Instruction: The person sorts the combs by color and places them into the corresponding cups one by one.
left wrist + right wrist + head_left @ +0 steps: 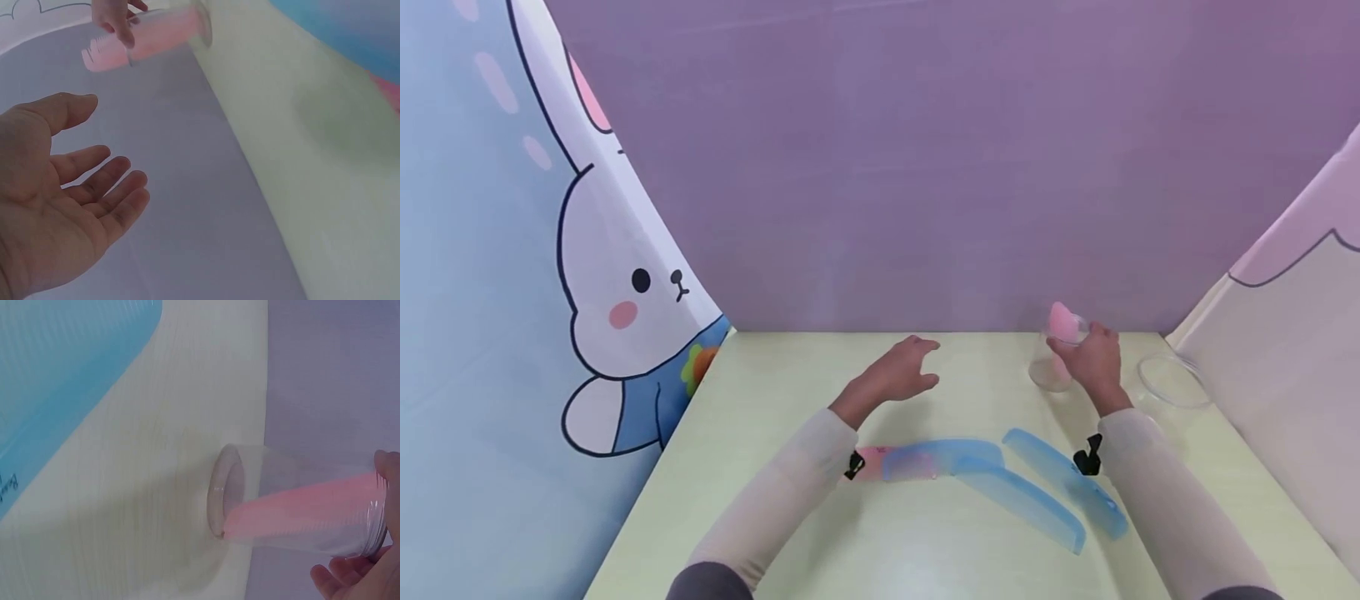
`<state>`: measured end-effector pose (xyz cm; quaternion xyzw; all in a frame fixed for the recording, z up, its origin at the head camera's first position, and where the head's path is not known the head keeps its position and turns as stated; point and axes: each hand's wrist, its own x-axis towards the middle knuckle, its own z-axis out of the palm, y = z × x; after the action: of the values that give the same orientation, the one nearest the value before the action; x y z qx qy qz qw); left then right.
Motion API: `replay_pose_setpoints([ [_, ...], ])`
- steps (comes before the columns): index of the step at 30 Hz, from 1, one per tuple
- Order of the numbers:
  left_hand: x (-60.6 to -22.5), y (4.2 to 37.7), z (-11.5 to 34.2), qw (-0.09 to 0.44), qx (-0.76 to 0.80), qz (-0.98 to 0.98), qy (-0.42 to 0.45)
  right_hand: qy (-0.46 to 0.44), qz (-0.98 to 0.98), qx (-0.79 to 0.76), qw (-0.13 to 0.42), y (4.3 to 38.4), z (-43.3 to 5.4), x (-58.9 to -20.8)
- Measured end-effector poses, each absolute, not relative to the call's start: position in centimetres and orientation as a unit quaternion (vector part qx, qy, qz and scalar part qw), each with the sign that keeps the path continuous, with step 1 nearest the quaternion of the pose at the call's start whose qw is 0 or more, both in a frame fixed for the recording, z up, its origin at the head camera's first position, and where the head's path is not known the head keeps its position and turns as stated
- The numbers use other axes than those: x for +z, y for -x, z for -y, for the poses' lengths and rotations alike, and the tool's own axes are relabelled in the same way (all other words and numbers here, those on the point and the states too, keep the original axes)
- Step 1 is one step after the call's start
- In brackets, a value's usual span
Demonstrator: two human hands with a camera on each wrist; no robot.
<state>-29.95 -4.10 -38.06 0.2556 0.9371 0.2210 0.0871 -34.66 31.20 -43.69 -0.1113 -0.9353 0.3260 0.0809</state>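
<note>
Probably we are dealing with a light load: the clear cup (1044,367) looks thin-walled, plastic or glass we cannot tell, smooth enough to be slippery and perhaps easy to crack. It stands roughly upright toward the far edge of the surface (767,408), with a pink comb (1062,322) leaning inside and one end poking above the rim. We judge the comb stiff and very light, best pinched by that protruding end, while the cup suits a firm but gentle hold high up, close to the rim.

As for our hands, they are well apart. Our right hand (1092,360) reaches forward and is clamped on the cup at its rim, thumb on one side, fingers on the other. Our left hand (898,371) hangs above the surface, thumb spread from loosely bent fingers, holding nothing. Blue combs (1028,502) lie nearer us.
</note>
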Motion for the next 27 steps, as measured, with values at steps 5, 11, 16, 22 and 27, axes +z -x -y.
replay_pose_setpoints([
  [5,-39.3,29.2,6.6,0.086,0.23,-0.936,-0.251,0.111,0.941,0.312,0.074,34.6,-31.4,-43.5],
  [11,-41.6,27.9,10.2,0.092,0.236,-0.935,-0.25,0.106,0.944,0.306,0.063,34.5,-31.4,-43.3],
  [16,-43.8,26.3,13.3,0.118,0.239,-0.937,-0.226,0.107,0.944,0.306,0.062,34.1,-31.8,-43.4],
  [22,-45.5,24.7,16.0,0.134,0.243,-0.944,-0.178,0.106,0.943,0.308,0.066,34.4,-31.8,-43.5],
  [27,-46.5,23.6,16.9,0.132,0.234,-0.95,-0.159,0.107,0.942,0.311,0.067,34.7,-31.7,-43.8],
])
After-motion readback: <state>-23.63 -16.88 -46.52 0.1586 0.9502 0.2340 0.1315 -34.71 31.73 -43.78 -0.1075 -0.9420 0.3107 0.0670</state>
